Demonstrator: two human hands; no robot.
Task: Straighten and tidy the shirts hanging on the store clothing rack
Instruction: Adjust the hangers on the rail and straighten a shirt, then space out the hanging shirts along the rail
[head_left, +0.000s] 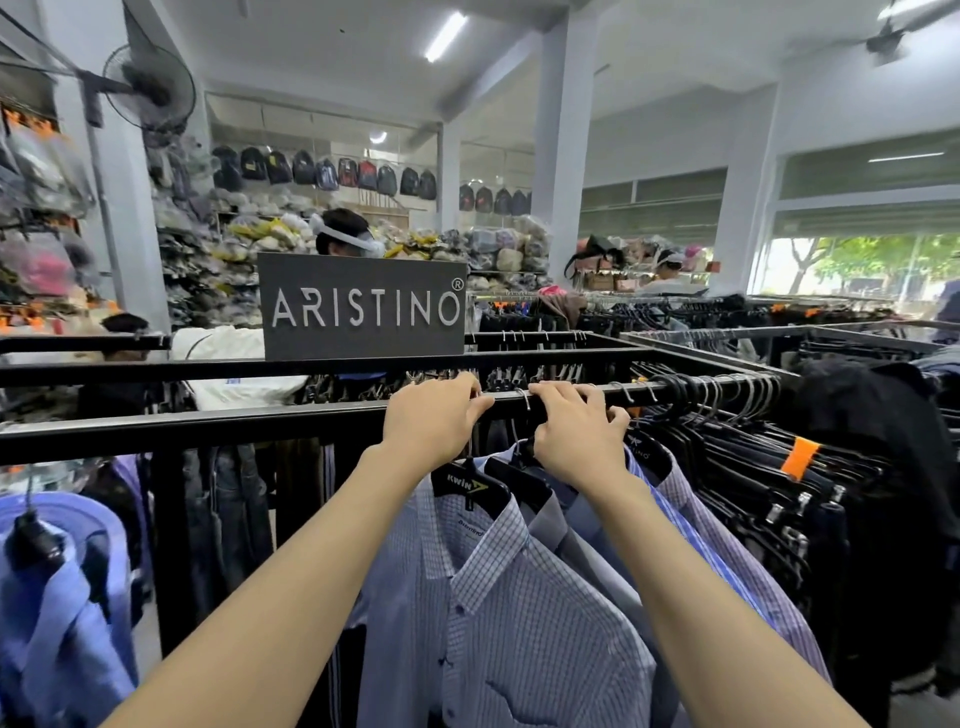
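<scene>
Both hands gripped hanger hooks on the rail (311, 423): left hand (434, 418) at 12 o'clock above the checked shirt (519, 597), right hand (579, 431) (fingers curled) at 1. Sliding hooks evenly apart would space shirts best.

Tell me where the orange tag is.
In the head view, the orange tag sits right of the right hand, clipped among the dark garments hanging on the rail.

Both hands on black rack rail (260, 423), left hand (434, 418) at 11 o'clock of checked shirt (519, 597), right hand (579, 431) gripped hanger hook (524, 397), ARISTINO sign (363, 306) at 12.
</scene>
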